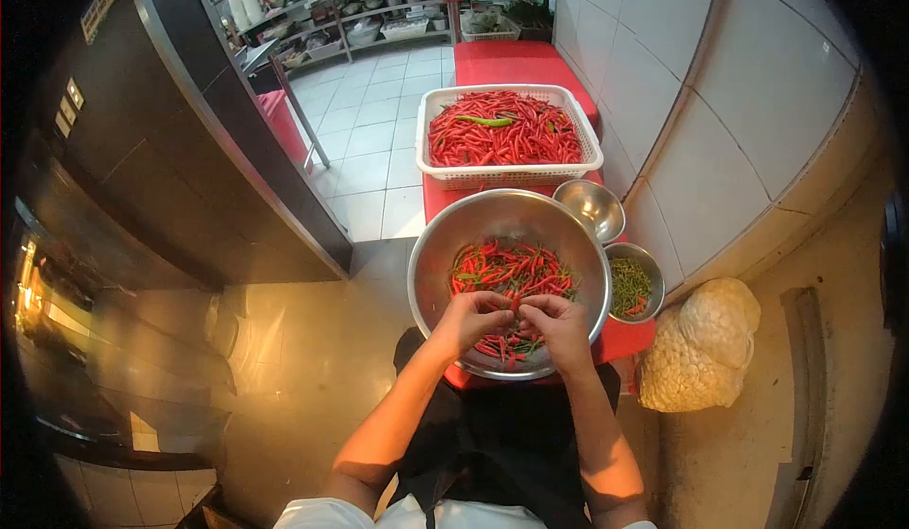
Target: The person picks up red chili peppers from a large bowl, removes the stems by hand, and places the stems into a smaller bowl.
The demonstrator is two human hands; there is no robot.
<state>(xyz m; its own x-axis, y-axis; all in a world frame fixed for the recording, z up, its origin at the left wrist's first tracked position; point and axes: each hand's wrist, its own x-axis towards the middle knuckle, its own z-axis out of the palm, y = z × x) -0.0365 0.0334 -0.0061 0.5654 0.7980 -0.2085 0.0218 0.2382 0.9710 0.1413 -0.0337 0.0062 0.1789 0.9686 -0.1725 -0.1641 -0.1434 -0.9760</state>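
Over a large steel bowl [436,245] my two hands meet, fingertips almost touching. My left hand [470,322] is closed in a pinch on a red chili pepper [514,305]. My right hand [561,328] pinches at the same small chili from the other side; its stem end is hidden by the fingers. Below them in the bowl lies a heap of red chilies [511,266] with green stems. To the bowl's right stands a small steel bowl [648,317] holding green stems [629,287] and a few red bits.
Beyond the large bowl, a white plastic basket [424,141] is piled with red chilies and one long green pepper [485,122]. A shiny steel bowl [591,209] sits beside it. All rest on red stools [519,60] along a tiled wall [653,46]. A stuffed pale sack [696,354] leans at right.
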